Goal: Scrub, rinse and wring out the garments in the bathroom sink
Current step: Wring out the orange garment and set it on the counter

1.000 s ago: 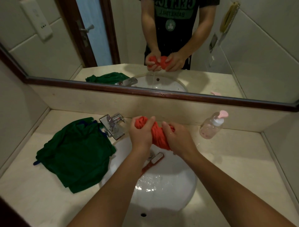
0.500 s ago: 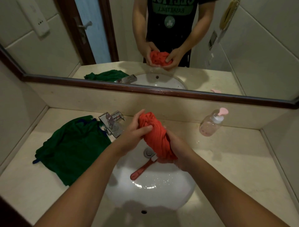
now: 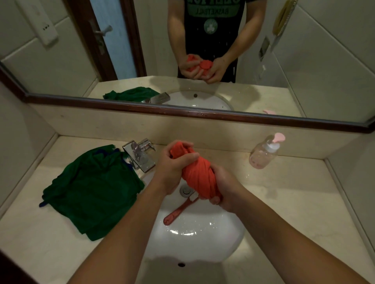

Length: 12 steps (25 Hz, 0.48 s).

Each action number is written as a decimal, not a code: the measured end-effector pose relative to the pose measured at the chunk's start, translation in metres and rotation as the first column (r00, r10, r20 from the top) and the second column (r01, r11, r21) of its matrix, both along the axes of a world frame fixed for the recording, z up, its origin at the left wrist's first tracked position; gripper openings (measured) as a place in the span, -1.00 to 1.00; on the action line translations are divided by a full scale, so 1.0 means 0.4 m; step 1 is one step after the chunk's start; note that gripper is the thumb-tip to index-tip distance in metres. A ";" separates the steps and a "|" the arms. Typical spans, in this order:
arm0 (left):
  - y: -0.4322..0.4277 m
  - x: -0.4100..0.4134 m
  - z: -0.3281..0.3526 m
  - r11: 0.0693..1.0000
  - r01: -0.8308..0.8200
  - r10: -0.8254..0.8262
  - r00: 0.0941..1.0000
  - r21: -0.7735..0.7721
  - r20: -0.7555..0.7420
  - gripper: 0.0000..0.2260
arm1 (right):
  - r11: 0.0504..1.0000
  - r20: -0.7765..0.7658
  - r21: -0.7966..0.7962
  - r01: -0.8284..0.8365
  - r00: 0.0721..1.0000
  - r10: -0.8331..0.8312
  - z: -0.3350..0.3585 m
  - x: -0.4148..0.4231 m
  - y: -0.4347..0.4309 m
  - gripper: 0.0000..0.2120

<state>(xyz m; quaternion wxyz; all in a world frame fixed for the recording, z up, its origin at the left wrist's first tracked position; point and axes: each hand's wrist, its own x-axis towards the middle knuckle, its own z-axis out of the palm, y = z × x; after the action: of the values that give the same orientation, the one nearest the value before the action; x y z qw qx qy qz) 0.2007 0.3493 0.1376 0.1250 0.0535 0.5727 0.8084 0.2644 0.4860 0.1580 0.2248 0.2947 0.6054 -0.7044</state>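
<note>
The metal tap (image 3: pixel 140 155) is gleaming mirror-bright and the white sink (image 3: pixel 203 239) is shining glossy and wet; the red garment (image 3: pixel 199 178) and green garment (image 3: pixel 91 190) are looking like matt cloth.

— Any writing to read here?
— Only in the mirror (image 3: pixel 121 105). The black T-shirt (image 3: pixel 211 42) reflected there carries the green word "BASKETBALL" (image 3: pixel 211 11), reversed by the glass.
— Anything else on it?
— Larger green letters (image 3: pixel 211 2) above that word, cut off and unreadable. Below it sits a round emblem (image 3: pixel 210 26), too small to read.
</note>
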 end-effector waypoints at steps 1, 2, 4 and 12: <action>0.010 0.008 -0.003 0.997 -0.059 0.058 0.998 -0.056 -0.011 -0.78 | 0.997 -0.026 0.068 0.030 0.999 -0.028 0.004 -0.001 -0.003 -0.58; 0.021 0.018 -0.007 0.987 -0.124 0.123 0.992 -0.101 -0.016 -0.78 | 0.985 -0.052 0.163 0.061 0.997 -0.053 0.002 -0.002 -0.005 -0.61; 0.044 0.035 -0.014 0.952 -0.260 0.259 0.966 -0.160 -0.025 -0.75 | 0.920 -0.140 0.378 0.101 0.989 -0.051 -0.017 -0.012 0.001 -0.63; 0.111 0.037 0.000 0.812 -0.495 0.540 0.838 -0.308 0.077 -0.78 | 0.439 -0.387 0.878 0.194 0.827 0.409 -0.012 -0.046 0.030 -0.47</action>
<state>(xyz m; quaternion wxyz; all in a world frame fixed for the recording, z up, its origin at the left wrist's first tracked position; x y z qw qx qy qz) 0.2155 0.3938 0.1377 -0.0484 -0.1880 0.6602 0.7255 0.2461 0.4979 0.1533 -0.1014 0.1108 0.9377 -0.3134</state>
